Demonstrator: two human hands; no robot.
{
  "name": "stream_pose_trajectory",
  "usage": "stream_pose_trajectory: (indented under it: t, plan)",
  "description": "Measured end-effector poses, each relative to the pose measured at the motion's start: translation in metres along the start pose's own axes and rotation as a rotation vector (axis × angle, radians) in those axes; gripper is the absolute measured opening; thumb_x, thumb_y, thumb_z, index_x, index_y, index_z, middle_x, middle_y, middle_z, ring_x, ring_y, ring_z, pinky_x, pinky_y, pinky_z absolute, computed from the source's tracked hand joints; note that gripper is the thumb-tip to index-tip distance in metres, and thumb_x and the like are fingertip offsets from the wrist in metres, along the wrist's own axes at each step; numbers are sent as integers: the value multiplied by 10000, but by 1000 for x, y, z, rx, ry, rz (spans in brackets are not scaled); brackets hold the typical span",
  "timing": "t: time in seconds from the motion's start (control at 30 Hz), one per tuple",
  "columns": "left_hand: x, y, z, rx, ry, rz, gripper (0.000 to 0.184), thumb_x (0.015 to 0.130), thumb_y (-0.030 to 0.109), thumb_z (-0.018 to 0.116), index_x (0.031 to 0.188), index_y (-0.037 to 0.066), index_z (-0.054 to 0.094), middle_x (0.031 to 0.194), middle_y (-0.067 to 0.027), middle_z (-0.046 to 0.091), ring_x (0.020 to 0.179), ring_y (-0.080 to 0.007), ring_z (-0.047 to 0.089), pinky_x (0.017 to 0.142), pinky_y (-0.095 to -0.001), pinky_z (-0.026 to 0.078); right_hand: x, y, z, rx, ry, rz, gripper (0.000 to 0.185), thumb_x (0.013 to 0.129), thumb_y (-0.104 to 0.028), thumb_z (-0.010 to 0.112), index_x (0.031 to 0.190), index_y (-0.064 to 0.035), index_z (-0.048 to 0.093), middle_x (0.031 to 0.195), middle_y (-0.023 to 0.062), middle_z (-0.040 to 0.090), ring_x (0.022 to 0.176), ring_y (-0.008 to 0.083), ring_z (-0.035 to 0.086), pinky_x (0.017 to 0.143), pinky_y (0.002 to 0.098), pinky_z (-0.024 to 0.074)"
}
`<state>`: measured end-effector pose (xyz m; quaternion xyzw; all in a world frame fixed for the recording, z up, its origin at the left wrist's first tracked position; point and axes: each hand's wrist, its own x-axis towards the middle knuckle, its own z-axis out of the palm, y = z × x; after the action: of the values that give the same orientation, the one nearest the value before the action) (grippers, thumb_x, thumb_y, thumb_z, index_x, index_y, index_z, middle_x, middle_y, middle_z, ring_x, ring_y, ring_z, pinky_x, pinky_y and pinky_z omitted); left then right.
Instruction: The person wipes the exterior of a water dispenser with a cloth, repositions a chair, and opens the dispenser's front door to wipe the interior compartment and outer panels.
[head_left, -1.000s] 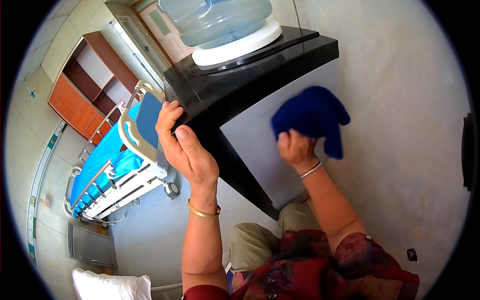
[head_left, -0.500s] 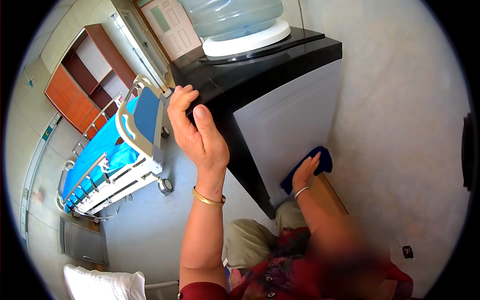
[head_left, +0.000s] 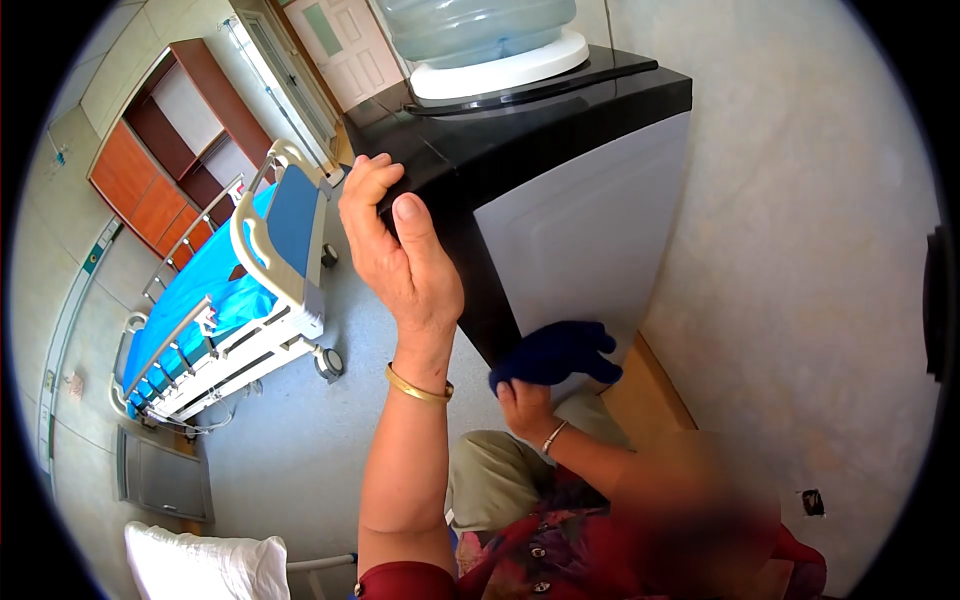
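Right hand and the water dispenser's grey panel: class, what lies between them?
In the head view, a dark blue cloth lies between the right hand and the grey panel; the fingers grip its edge.

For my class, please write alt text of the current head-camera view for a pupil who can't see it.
A person's right hand holds a dark blue cloth at the bottom of a water dispenser's grey side panel. The open left hand is near its black top; a bed with a blue cover stands at the view's left.
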<state>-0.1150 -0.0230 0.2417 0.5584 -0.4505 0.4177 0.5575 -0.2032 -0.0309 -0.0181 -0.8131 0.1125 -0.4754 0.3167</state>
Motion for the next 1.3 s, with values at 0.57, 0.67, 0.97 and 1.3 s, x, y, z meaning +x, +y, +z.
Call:
stream_pose_trajectory:
  t: [0.57,0.67,0.97,1.3]
  plan:
    - [2,0,1,-52,5,-6,444,934,359,292,980,-22,516,1089,-168,516,1142,-300,431,983,-365,274,85,-8,-48,-10,161,-505,79,660,-142,662,728,-182,652,729,10,606,707,242,578,659,370,461]
    - [2,-1,1,-58,0,-10,441,935,358,296,980,-23,513,1093,-169,513,1144,-299,429,987,-365,269,56,47,-50,-93,-432,-372,253,646,-240,639,891,-175,638,908,66,604,880,298,553,783,448,421]
    - [2,-1,1,-22,-20,-10,442,949,325,245,1053,-21,498,1111,-154,513,1125,-254,431,1006,-352,260,-4,142,-36,-587,153,-153,255,713,-279,573,894,-107,624,893,154,590,865,352,548,770,500,408]
    - [1,-2,2,-78,14,-5,390,931,326,327,980,-14,512,1084,-158,516,1144,-301,422,985,-374,274,22,187,-38,-21,656,860,473,931,-237,294,1345,-18,226,1311,242,291,1176,380,322,978,410,273]
